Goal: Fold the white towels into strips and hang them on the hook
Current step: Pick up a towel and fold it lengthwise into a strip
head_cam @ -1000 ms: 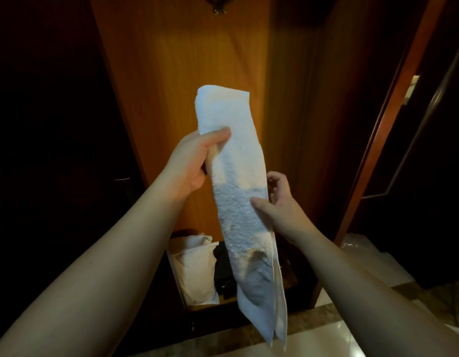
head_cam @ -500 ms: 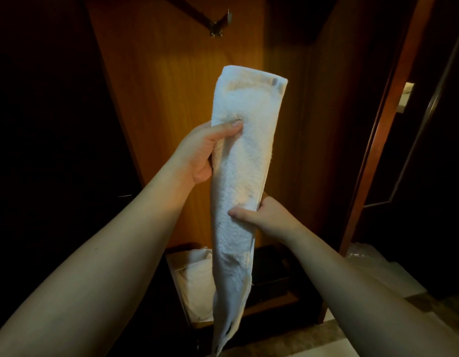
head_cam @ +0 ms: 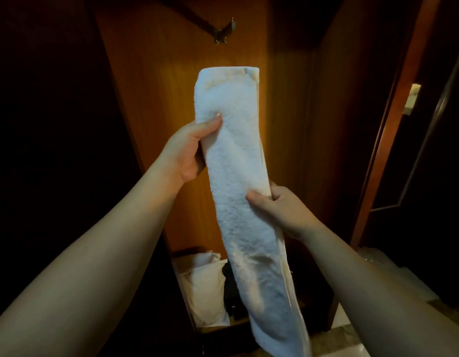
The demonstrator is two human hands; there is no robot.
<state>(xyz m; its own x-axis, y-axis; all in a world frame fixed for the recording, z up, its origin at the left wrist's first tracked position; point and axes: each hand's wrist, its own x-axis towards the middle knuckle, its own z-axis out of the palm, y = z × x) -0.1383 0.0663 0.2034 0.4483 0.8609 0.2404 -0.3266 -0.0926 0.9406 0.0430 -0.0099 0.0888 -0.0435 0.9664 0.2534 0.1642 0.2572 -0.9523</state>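
Both hands hold one white towel [head_cam: 238, 191], already folded lengthwise into a long strip and held up nearly upright in front of the wooden wardrobe panel [head_cam: 156, 81]. Well above the strip's top edge, the metal hook [head_cam: 224, 32] juts from that panel with nothing on it. The left hand [head_cam: 187, 150] grips the strip's left edge below its top end, thumb pressed on the front face and fingers hidden behind the cloth. Lower down, the right hand [head_cam: 277, 204] pinches the right edge, thumb across the front. The strip's tail hangs down past both hands.

Folding looks finished for this towel, so the step in hand seems to be the lift toward the hook. The next move likely calls for raising the strip until its middle clears the hook, then draping it so both halves hang evenly; loose layers along the right edge could slip open if either grip eases.

Far below the hook, a pale bag [head_cam: 207, 287] sits at the wardrobe's bottom.
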